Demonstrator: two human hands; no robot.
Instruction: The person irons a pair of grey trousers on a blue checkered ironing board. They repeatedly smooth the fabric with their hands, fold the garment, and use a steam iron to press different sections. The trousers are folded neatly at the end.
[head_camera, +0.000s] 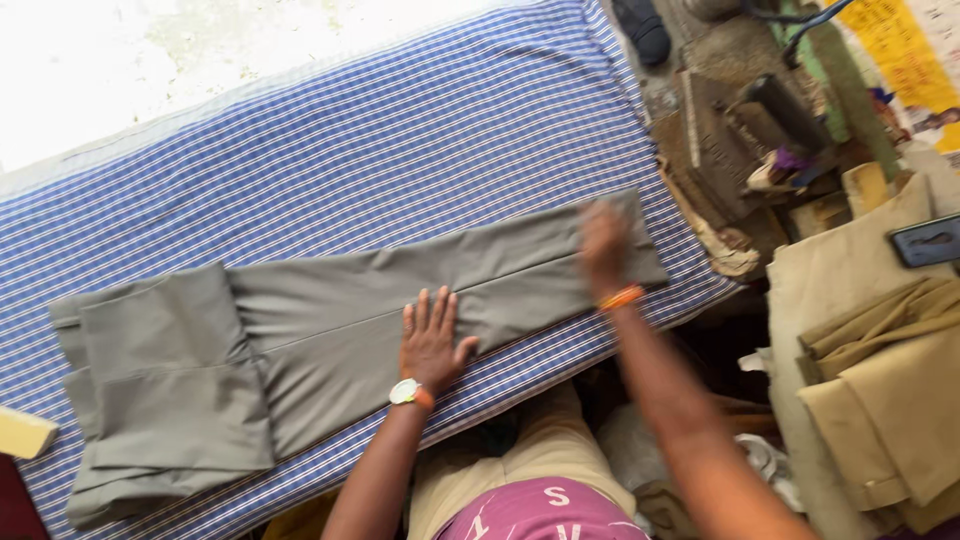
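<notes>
We see grey trousers (340, 320) on a table (400, 140) covered in blue cloth with white and red stripes. Right of the trousers lie tan folded clothes (890, 390). Our wristband (622, 297) is orange.

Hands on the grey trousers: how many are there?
2. The left hand lies flat on the middle of the grey fabric trousers; the blurred right hand presses near their right end.
</notes>
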